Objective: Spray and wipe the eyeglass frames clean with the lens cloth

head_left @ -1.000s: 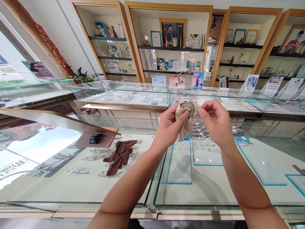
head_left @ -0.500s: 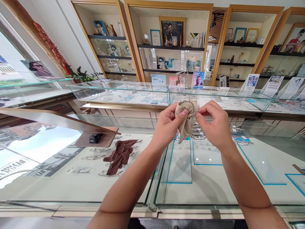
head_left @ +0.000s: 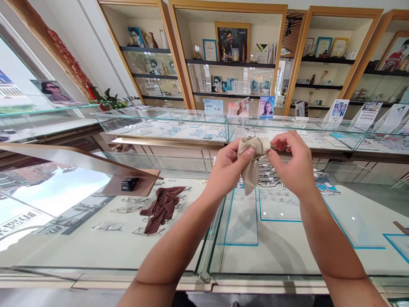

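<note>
A beige cloth is bunched over a pair of thin-framed glasses, whose wire parts rise above it. My left hand pinches the cloth, thumb in front, with part of the frame inside the folds. At the cloth's right edge, my right hand has thumb and index finger closed on a thin part of the glasses; its other fingers are curled. Both hands are raised over the glass display case.
A brown cloth lies over eyeglasses on the left glass case. Left of it stand a tilted mirror and a black box. Another glass counter with leaflets runs behind, before wooden shelves.
Both hands have shifted slightly right with the cloth and glasses. The cloth is spread differently around the frame, and its hanging end has swung a little.
</note>
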`<action>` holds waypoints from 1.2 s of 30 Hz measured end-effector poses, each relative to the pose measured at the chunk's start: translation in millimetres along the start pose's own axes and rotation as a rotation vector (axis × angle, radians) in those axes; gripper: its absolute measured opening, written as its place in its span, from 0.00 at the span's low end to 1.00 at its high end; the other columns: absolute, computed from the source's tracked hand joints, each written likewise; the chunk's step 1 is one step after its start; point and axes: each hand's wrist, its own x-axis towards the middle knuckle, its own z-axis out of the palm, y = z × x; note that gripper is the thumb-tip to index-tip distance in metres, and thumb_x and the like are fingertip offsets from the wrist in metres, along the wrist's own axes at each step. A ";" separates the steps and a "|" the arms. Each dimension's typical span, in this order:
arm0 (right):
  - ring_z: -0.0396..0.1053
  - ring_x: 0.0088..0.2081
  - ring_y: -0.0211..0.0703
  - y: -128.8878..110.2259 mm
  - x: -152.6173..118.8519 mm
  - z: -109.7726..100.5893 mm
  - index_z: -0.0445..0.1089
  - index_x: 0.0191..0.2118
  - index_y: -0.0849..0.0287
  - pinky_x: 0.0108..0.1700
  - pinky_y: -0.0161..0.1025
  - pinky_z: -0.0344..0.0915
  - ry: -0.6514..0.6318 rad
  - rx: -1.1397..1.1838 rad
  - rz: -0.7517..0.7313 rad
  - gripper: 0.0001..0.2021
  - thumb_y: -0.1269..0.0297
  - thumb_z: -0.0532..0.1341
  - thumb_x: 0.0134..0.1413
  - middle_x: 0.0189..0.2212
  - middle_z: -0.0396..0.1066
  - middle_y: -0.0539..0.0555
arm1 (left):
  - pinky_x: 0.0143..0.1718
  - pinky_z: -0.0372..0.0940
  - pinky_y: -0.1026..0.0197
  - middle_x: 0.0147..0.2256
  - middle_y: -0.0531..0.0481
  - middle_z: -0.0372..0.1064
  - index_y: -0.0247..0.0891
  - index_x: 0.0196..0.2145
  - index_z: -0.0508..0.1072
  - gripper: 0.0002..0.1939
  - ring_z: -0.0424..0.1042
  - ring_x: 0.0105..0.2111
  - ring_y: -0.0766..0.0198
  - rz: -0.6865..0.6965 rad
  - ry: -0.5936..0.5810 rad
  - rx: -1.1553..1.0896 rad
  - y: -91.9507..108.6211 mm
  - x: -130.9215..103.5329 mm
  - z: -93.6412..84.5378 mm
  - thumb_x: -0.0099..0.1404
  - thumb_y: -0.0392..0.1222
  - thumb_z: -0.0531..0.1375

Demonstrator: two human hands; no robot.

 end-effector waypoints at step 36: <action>0.73 0.37 0.44 5.6 7.1 11.4 0.83 0.29 0.50 0.40 0.42 0.71 -0.168 0.905 0.600 0.12 0.49 0.75 0.45 0.33 0.77 0.50 | 0.29 0.60 0.64 0.30 0.52 0.68 0.38 0.42 0.76 0.21 0.63 0.28 0.67 -0.097 -0.345 -0.082 -9.9 2.3 2.8 0.65 0.59 0.69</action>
